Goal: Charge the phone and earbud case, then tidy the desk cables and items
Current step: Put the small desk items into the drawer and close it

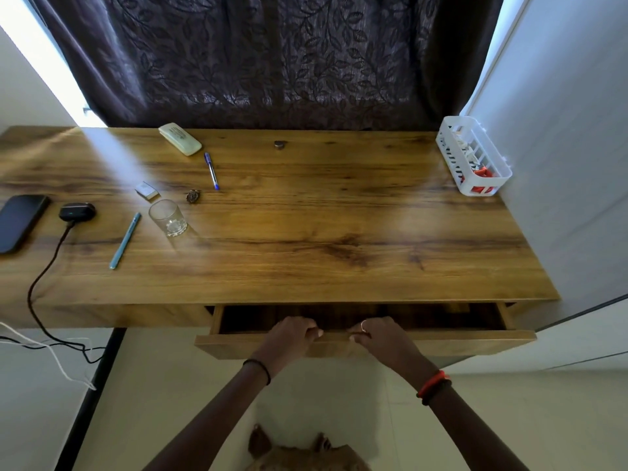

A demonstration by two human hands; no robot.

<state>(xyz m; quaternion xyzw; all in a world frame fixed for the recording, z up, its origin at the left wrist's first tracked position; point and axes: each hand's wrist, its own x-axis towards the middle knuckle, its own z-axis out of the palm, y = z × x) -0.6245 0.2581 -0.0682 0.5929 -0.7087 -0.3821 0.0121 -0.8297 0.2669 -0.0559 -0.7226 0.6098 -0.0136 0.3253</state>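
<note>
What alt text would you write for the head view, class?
The left hand and right hand grip the front of a partly open drawer. On the desk lie a phone, a cabled earbud case, two pens, a glass and a basket.

Both hands, the left hand (295, 334) and the right hand (380, 335), grip the front edge of the open drawer (441, 341) under the wooden desk (323, 215), where the phone (18, 220) lies beside the earbud case (77, 211) with its black cable (40, 283) plugged in.
</note>
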